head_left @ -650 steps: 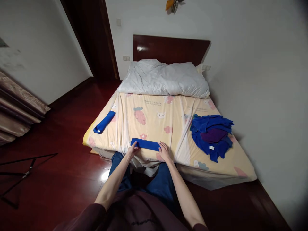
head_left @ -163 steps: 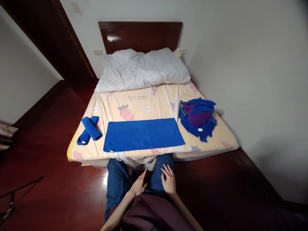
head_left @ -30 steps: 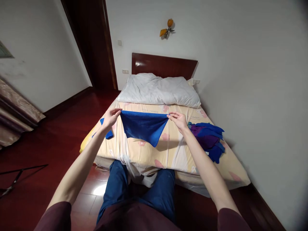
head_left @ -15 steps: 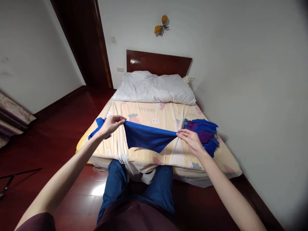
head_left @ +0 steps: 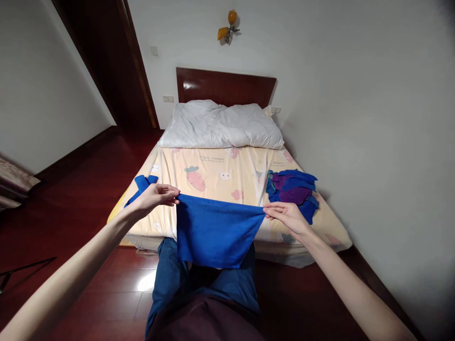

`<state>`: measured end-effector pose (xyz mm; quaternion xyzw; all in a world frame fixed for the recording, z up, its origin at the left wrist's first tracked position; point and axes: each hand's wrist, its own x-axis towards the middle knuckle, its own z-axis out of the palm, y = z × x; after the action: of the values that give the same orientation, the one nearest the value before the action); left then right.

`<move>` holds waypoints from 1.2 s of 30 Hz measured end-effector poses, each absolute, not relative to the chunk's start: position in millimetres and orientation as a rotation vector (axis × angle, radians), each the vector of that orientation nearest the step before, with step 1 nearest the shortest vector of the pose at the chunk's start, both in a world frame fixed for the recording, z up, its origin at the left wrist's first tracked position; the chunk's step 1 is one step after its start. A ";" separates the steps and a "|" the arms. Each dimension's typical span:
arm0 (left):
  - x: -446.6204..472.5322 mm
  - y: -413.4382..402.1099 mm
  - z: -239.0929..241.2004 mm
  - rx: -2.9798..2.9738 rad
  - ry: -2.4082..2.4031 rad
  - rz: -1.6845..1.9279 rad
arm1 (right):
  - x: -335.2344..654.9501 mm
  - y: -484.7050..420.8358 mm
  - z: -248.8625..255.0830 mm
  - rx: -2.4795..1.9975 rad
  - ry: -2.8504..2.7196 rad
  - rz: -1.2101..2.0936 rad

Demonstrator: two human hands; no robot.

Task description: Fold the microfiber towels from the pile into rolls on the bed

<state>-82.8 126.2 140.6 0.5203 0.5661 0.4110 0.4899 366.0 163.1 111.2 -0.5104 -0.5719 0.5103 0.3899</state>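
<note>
The left hand (head_left: 154, 196) and right hand (head_left: 289, 217) pinch corners of a blue towel (head_left: 216, 232), hanging spread at the near edge of the bed (head_left: 245, 163). Folded towels (head_left: 142, 183) at its left look done — the rumpled cloth pile (head_left: 295, 189) at its right seems left.

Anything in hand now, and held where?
A blue cloth, by its two upper corners: left hand pinches one, right hand the other.

your way: over mid bed (head_left: 213, 170), between folded cloths (head_left: 141, 184) and cloth pile (head_left: 294, 193) | blocking you nearer: blue cloth (head_left: 217, 232) stretched from left hand (head_left: 156, 196) to right hand (head_left: 289, 216) | beyond: quilt (head_left: 220, 125), headboard (head_left: 225, 87)
</note>
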 end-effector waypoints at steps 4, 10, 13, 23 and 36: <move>-84.2 171.2 121.7 1.224 1.360 1.053 | 344.8 214.3 89.1 -1.251 -1.407 1.265; -80.8 245.9 123.2 1.343 1.434 1.342 | 310.9 299.9 83.3 -1.167 -1.345 1.140; -79.0 259.5 136.9 1.441 1.383 1.581 | 307.5 316.8 93.6 -1.038 -1.360 0.985; -78.5 210.9 -4.8 1.576 1.686 1.243 | 315.9 273.1 -43.5 -1.218 -1.434 1.081; -63.8 148.9 -188.4 1.136 1.827 1.000 | 294.7 197.6 -179.5 -1.628 -1.162 1.301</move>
<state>-63.8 148.9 -188.4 0.4438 0.7139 0.3906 0.3752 294.7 197.6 -179.5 -0.6343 -0.4526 0.5067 0.3689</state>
